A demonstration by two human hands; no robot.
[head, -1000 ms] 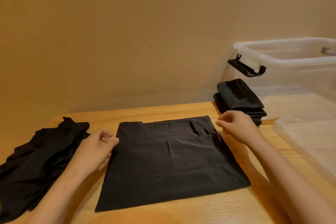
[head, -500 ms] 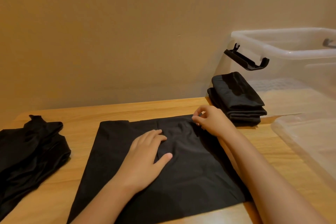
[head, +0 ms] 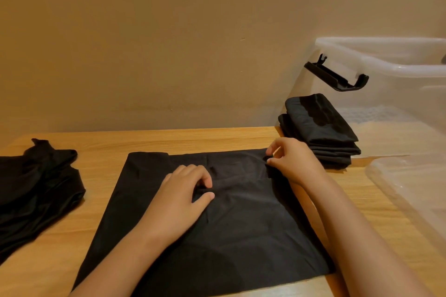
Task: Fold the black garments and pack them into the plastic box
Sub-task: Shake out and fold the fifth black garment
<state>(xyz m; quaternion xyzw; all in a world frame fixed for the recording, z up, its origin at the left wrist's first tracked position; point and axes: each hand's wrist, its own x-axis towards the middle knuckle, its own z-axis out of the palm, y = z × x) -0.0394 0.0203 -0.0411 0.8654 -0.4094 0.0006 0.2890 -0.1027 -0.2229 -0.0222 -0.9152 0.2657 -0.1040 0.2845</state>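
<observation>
At the frame's centre the left hand (head: 183, 193) lies knuckles-up, its fingers curled and thumb pinching a small ridge of the flat black garment (head: 241, 229). The right hand (head: 293, 161), centre right, pinches that garment's upper right corner between thumb and bent fingers. The cloth is smooth, matte and roughly rectangular, spread on the wooden table (head: 217, 140). Folded black garments (head: 318, 128) are stacked beside the clear plastic box (head: 376, 55) at the right. A crumpled black garment (head: 36, 188) lies at the left.
</observation>
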